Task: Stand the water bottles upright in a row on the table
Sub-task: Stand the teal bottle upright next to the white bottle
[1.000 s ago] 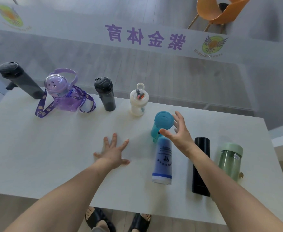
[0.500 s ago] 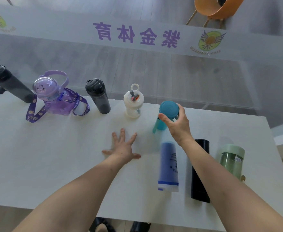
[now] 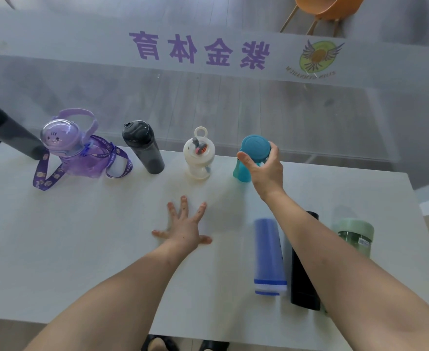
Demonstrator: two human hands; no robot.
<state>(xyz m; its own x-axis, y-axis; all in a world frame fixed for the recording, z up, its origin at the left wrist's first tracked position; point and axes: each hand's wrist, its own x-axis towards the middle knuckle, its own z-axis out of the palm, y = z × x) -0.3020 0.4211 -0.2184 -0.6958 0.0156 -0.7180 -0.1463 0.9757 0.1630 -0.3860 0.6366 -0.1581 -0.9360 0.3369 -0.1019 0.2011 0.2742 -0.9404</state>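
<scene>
My right hand [image 3: 264, 171] grips the teal bottle [image 3: 252, 150] just under its round lid, holding it upright at the far edge of the white table [image 3: 81, 236], to the right of the small white bottle [image 3: 199, 155]. Further left in the same line stand a dark grey bottle [image 3: 142, 145], a purple bottle with a strap [image 3: 74, 150] and a tall dark bottle [image 3: 8, 133]. My left hand [image 3: 185, 229] lies flat on the table with fingers spread. Near me on the right, a blue bottle [image 3: 269, 254] and a black bottle [image 3: 304, 282] lie on their sides. Beside them is a green bottle [image 3: 355, 234].
A glass wall with purple lettering [image 3: 198, 50] runs behind the table's far edge. An orange chair [image 3: 327, 8] stands beyond it. The table's right edge is close to the green bottle. My feet [image 3: 183, 345] show under the near edge.
My right hand closed on the teal bottle and carried it away from me to the far row beside the white bottle. The blue bottle rolled slightly. My left hand stayed flat.
</scene>
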